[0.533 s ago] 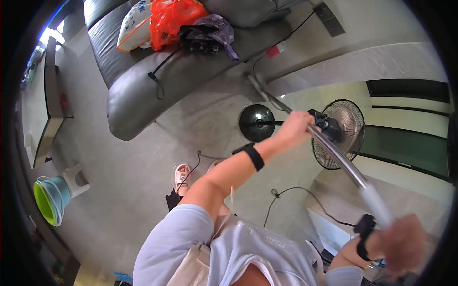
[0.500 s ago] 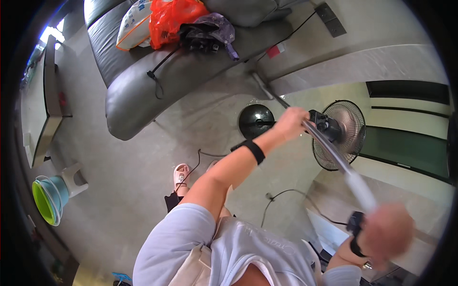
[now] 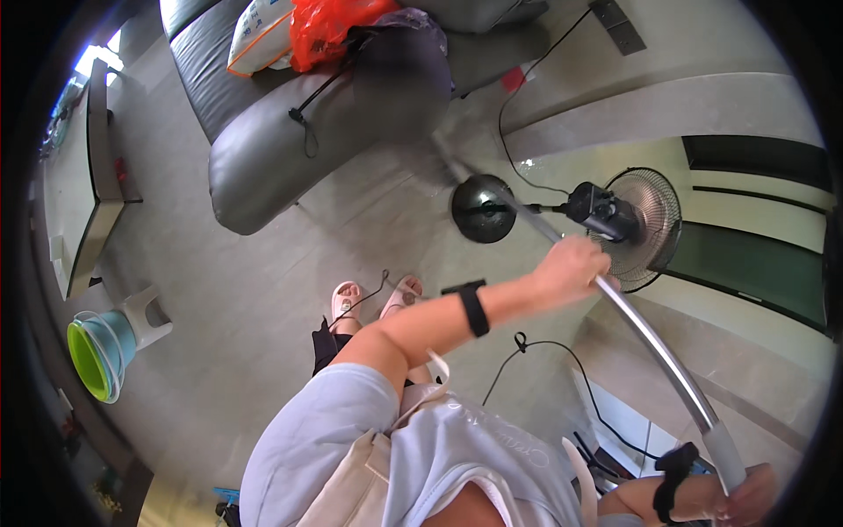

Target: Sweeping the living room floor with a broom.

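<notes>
A long metal-handled mop (image 3: 654,338) slants across in front of me, its far end raised. Its round, dark head (image 3: 401,83) is smeared by motion and covers part of the sofa's edge. Partway up the pole my left hand (image 3: 571,266) is closed round it, beside the fan. My right hand (image 3: 748,496) grips the pale sleeve at the near end, low on the right, and is somewhat blurred. Behind the pole stands a black floor fan (image 3: 606,213) on a round base (image 3: 482,208).
A grey leather sofa (image 3: 263,167) carries a red plastic bag (image 3: 329,33) and a white sack (image 3: 261,37). Cables run over the floor and behind my left forearm. On the left, a green-and-blue bucket (image 3: 118,338) sits by a white stool (image 3: 149,314); a table (image 3: 101,211) stands beyond.
The mop's far end has risen from the floor by the wall and swung left in front of the sofa. Both hands have moved nearer to me and to the right, still on the pole.
</notes>
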Demonstrator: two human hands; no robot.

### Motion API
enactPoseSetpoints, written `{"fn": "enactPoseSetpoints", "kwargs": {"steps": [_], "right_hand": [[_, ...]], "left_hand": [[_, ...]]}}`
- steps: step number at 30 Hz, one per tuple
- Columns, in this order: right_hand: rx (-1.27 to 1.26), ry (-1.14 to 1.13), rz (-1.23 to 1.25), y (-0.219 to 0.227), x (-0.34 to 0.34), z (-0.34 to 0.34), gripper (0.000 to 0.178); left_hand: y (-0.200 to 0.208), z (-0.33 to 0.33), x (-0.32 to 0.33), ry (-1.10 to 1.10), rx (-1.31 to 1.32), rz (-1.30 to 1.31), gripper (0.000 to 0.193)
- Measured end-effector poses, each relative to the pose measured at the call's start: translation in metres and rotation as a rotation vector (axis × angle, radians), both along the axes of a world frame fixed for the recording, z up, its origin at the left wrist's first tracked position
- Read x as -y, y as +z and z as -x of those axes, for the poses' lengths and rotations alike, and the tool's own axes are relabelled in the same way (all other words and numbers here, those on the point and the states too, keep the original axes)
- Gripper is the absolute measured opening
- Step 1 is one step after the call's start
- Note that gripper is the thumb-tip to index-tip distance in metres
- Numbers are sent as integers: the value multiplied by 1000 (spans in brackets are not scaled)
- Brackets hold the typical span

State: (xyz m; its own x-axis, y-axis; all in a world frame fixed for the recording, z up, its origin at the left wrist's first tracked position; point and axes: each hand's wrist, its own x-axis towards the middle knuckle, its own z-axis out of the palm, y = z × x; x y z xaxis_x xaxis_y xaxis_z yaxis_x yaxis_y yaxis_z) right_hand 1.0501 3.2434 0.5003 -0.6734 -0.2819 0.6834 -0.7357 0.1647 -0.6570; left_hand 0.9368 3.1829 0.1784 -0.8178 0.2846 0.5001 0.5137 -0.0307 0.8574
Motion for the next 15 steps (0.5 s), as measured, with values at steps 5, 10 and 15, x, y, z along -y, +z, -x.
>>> {"fn": "enactPoseSetpoints", "kwargs": {"steps": [5, 10, 15], "right_hand": [[20, -668, -648, -143, 34, -10, 13], [87, -157, -82, -142, 5, -34, 24], [213, 139, 425, -85, -44, -111, 16]], "left_hand": [[-139, 77, -2, -4, 40, 132, 29], [-140, 8, 31, 27, -33, 195, 22], [-91, -121, 75, -242, 101, 109, 16]]}}
